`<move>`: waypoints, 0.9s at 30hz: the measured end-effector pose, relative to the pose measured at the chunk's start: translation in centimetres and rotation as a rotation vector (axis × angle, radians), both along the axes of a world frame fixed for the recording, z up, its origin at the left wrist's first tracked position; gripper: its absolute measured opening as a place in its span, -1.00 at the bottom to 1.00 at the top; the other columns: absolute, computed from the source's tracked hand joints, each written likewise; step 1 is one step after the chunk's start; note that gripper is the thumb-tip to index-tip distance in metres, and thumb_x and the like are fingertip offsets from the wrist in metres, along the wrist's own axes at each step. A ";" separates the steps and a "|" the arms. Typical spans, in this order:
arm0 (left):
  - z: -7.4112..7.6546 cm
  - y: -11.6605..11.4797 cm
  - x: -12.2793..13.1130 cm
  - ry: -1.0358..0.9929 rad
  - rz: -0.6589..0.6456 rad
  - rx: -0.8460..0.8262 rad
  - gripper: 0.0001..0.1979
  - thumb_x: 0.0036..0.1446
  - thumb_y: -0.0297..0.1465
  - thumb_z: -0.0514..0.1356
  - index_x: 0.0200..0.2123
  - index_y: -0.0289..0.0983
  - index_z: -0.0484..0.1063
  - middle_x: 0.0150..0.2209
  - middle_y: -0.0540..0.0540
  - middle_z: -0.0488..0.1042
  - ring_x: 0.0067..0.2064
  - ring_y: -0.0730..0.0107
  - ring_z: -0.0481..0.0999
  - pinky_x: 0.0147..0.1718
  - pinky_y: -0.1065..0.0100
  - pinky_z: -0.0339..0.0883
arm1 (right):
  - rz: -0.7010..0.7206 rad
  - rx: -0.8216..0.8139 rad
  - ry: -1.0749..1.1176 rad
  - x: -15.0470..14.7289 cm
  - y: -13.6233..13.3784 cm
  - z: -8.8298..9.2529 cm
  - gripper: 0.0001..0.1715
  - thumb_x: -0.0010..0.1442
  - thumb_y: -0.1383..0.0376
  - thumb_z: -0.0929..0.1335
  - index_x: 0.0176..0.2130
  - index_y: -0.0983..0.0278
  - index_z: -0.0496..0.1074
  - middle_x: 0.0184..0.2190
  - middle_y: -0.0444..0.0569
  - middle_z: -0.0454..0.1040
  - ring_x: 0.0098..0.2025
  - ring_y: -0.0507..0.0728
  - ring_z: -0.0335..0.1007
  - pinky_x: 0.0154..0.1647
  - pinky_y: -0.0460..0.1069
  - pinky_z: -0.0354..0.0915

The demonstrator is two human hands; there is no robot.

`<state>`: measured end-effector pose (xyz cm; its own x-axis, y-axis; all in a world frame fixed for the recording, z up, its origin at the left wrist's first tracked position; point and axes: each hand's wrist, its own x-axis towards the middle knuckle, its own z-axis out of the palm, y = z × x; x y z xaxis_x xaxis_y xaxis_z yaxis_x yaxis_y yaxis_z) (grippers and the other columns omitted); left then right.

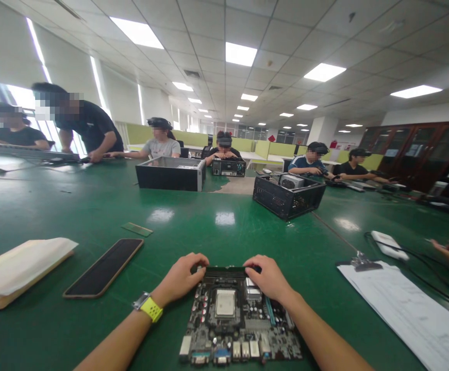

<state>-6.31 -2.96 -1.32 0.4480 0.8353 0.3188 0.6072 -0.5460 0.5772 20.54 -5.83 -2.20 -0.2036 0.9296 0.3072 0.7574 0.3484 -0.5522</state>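
A bare motherboard (239,319) lies flat at six o'clock on the green bench (93,206). Its processor is fitted but no cooler. A dark memory module (226,270) on its twelve o'clock edge is clasped by the left hand (180,278) at eleven and the right hand (270,278) at one, fingers curled tight. Seating looks unfinished.

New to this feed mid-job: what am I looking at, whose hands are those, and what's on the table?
One view, from a camera on a person's head, looking down at their own bare hands. The left hand, with a yellow wrist strap, and the right hand touch the far edge of a dark computer circuit board lying flat on the green table; whether they grip it is unclear. Left of it lie a black flat phone and a beige padded envelope; right, a clipboard of printed sheets. Other people are beyond.
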 end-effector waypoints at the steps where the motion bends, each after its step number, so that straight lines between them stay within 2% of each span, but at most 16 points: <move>1: 0.0 0.0 0.0 0.002 0.002 -0.002 -0.81 0.08 -0.40 0.05 -0.33 -0.22 0.47 -0.34 -0.03 0.49 -0.26 0.32 0.44 -0.24 0.35 0.27 | 0.009 0.004 0.016 0.0 0.0 0.0 -0.79 0.11 0.29 0.29 -0.29 0.21 0.52 -0.30 -0.09 0.52 -0.21 0.10 0.37 -0.11 -0.01 0.20; 9: -0.1 0.2 -0.3 0.002 0.008 0.008 -0.82 0.06 -0.40 0.06 -0.38 -0.25 0.47 -0.37 -0.04 0.49 -0.30 0.33 0.43 -0.31 0.37 0.25 | 0.040 0.006 0.046 0.0 0.1 0.0 -0.76 0.14 0.31 0.26 -0.29 0.22 0.53 -0.29 -0.07 0.53 -0.20 0.10 0.38 -0.09 -0.01 0.21; 27: 0.0 0.0 -0.1 0.013 0.004 0.069 -0.87 0.04 -0.39 0.10 -0.43 -0.26 0.44 -0.41 -0.02 0.46 -0.32 0.37 0.40 -0.30 0.38 0.23 | 0.072 0.002 0.063 0.1 0.3 -0.1 -0.75 0.17 0.30 0.25 -0.31 0.22 0.52 -0.30 -0.09 0.53 -0.22 0.09 0.37 -0.11 -0.03 0.19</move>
<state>-6.44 -2.94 -1.35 0.4493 0.8132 0.3699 0.6168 -0.5819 0.5301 20.60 -5.56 -2.28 -0.2504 0.9124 0.3237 0.6940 0.4023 -0.5971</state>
